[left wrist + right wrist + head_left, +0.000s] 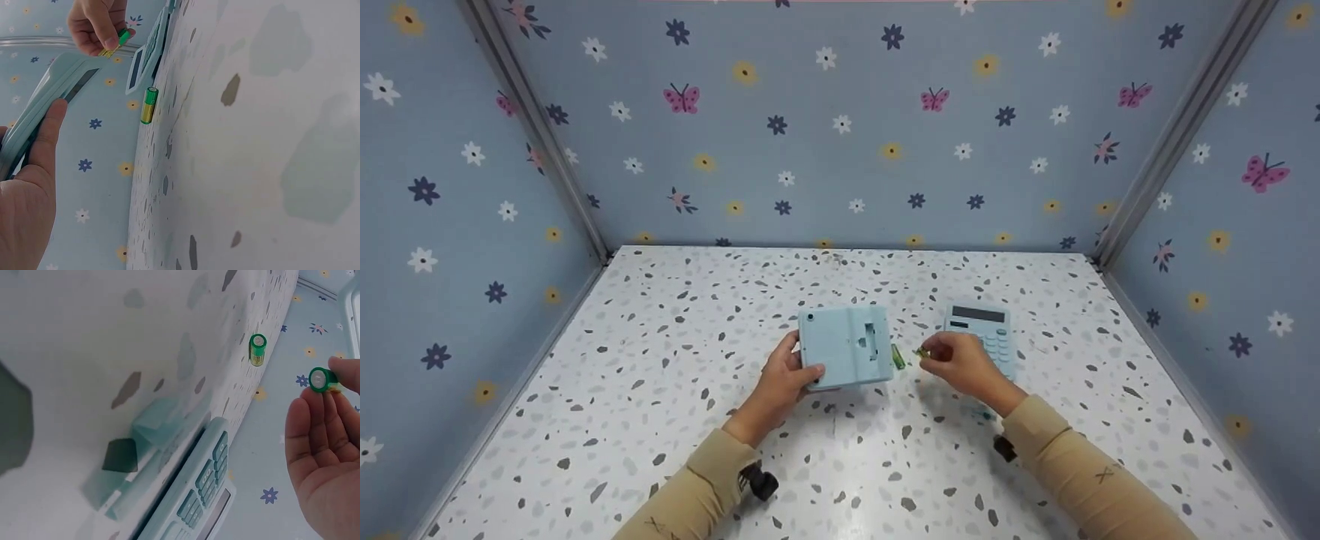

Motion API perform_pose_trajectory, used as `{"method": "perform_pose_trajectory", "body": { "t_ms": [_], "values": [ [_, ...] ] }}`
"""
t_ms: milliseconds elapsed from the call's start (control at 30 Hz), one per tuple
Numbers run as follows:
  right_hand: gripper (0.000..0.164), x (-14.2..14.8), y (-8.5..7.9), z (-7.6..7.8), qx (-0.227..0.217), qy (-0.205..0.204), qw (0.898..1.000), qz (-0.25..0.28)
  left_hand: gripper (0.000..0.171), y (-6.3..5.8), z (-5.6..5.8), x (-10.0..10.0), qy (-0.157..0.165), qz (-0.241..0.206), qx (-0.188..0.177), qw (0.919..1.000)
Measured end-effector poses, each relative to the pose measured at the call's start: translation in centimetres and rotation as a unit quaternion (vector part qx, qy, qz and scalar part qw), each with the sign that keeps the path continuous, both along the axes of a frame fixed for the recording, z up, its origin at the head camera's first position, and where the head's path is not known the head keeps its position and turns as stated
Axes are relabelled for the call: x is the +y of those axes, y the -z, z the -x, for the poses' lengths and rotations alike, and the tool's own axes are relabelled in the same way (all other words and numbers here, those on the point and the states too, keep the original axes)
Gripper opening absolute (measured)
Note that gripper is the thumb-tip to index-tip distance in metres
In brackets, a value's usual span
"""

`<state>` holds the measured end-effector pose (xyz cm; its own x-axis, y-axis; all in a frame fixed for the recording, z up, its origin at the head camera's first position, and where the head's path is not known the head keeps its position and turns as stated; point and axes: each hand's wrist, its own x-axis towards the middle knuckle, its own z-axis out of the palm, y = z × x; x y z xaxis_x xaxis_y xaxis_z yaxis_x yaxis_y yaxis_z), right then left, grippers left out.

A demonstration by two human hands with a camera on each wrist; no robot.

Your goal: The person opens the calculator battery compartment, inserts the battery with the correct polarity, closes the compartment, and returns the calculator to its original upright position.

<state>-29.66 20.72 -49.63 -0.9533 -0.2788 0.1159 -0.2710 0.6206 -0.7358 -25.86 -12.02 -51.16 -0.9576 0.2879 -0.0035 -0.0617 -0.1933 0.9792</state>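
Note:
My left hand point(784, 382) grips a light blue calculator point(832, 349) by its left side, thumb on the back. Its back faces up, and an uncovered battery slot point(871, 342) shows near the right end. In the left wrist view its dark display strip point(81, 84) faces away from the thumb. To the right, my right hand point(964, 362) pinches a small green-and-yellow battery point(319, 380) between thumb and fingers, above the table. A second battery of the same colours point(898, 358) lies on the table, just right of the held calculator.
Another light blue calculator point(977, 326) lies face up, partly behind my right hand. Near my right wrist is a small teal piece point(981, 411) on the speckled white table point(697, 300). Flower-patterned panels point(840, 150) enclose the table at the back and both sides.

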Motion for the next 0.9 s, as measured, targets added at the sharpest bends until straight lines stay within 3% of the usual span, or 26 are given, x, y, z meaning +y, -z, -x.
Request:
{"method": "perform_pose_trajectory", "body": {
  "t_ms": [233,700,900],
  "values": [
    [0.012,-0.12,0.08,-0.06,0.009,0.015,1.000,0.026,0.080,-0.10,-0.08,0.01,-0.002,0.005,0.000,1.0000],
    [0.017,0.06,0.16,-0.50,0.024,-0.008,0.991,0.128,0.079,-0.35,-0.19,0.24,0.004,0.017,0.007,0.9998],
    [0.019,0.03,-0.13,-0.64,0.042,-0.011,0.990,0.133,0.077,-0.44,-0.17,0.38,0.005,0.016,0.003,0.9999]
  ]
}}
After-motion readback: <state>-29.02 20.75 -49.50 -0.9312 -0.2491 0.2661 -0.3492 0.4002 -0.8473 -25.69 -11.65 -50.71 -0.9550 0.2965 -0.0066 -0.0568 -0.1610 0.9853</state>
